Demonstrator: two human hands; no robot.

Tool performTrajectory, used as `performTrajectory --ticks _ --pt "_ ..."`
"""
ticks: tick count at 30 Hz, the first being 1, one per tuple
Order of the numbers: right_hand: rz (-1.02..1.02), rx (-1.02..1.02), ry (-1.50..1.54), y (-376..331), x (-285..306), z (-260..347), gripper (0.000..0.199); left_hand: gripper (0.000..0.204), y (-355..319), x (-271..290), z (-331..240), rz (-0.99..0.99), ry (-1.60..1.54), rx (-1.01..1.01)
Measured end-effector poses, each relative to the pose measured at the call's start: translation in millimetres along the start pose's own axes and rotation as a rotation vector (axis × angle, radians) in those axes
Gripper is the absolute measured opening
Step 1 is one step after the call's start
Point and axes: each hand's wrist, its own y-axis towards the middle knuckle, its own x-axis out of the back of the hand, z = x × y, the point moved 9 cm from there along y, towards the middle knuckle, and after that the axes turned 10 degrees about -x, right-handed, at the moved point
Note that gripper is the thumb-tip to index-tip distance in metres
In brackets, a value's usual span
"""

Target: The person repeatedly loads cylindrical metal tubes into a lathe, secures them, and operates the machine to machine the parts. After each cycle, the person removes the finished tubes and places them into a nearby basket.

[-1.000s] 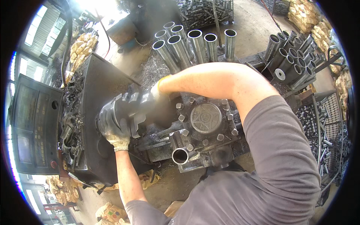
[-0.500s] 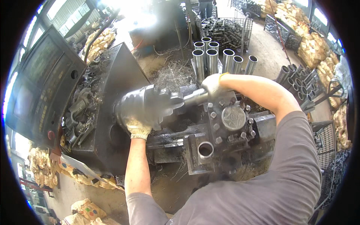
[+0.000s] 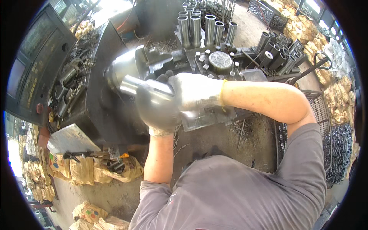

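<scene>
A shiny metal tube [image 3: 132, 85] is held in front of the lathe chuck [image 3: 130, 63], its open end pointing left. My left hand [image 3: 158, 109], in a glove with a dark palm, is wrapped round the tube from below. My right hand [image 3: 195, 91], in a pale glove with a yellow cuff, is closed at the tube's right end, partly hiding it. The chuck's jaws show just behind the tube. To the right stands the tool post [image 3: 220, 62], with a round cap and several bolts. Part of a flat metal plate [image 3: 195, 122] shows below my right wrist.
Several metal tubes [image 3: 209, 30] stand upright behind the tool post. More tubes [image 3: 278, 53] lean together at the right, near a wire basket [image 3: 316, 101]. A control panel [image 3: 42, 63] rises at the left, with metal shavings beside it. Sacks [image 3: 82, 168] lie on the floor.
My left hand has left the chuck and now grips the tube. My right hand has come down and left toward my body. The view has tilted downward.
</scene>
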Motion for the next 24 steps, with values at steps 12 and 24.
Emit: performTrajectory --ticks 12,24 --pt "0.286 -0.368 1.362 -43.9 -163.2 -72.0 0.038 0.052 -37.2 57.0 22.0 -0.189 -0.608 0.289" --pt "-0.947 0.289 0.395 -116.7 -83.6 -129.2 0.018 0.058 -59.5 73.9 52.9 -0.331 -0.338 0.409"
